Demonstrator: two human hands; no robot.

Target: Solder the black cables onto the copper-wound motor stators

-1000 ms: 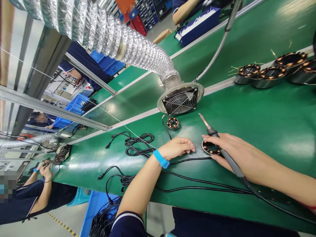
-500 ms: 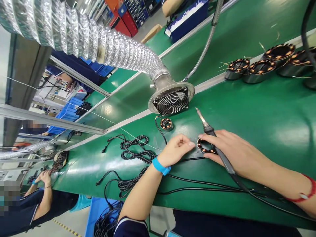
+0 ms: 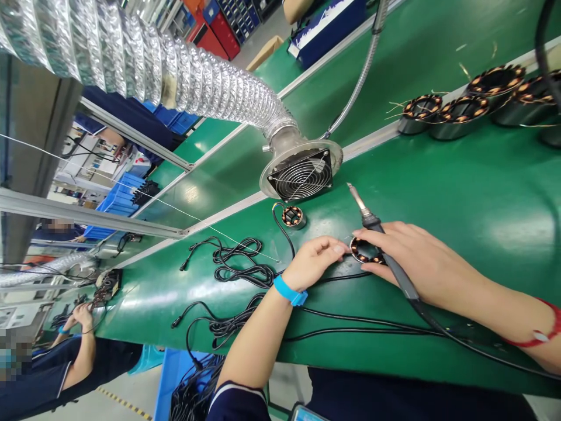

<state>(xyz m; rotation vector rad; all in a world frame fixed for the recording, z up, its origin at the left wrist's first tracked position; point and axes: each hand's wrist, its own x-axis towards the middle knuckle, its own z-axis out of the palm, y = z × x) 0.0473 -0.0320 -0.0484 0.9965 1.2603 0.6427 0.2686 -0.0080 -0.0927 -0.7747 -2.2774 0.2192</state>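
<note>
My right hand [image 3: 412, 260] lies over a small copper-wound stator ring [image 3: 363, 251] on the green belt, fingers curled round the ring and a soldering iron [image 3: 372, 222] whose tip points away toward the fan. My left hand [image 3: 313, 260], with a blue wrist strap, is closed in a pinch at the ring's left edge, on a fine wire I can barely make out. A black cable [image 3: 350, 318] runs from the ring under both arms.
A fume fan [image 3: 302, 174] on a silver flexible duct [image 3: 175, 70] stands just behind. Another small stator [image 3: 293, 216] lies by it. Black cable bundles [image 3: 241, 263] lie left. Several larger stators [image 3: 460, 108] line the belt's far right. Another person's hands [image 3: 81, 316] work at lower left.
Both hands have stayed on the ring, the left fingers pinching closer to it. The camera has shifted slightly, so everything sits a little higher in view.
</note>
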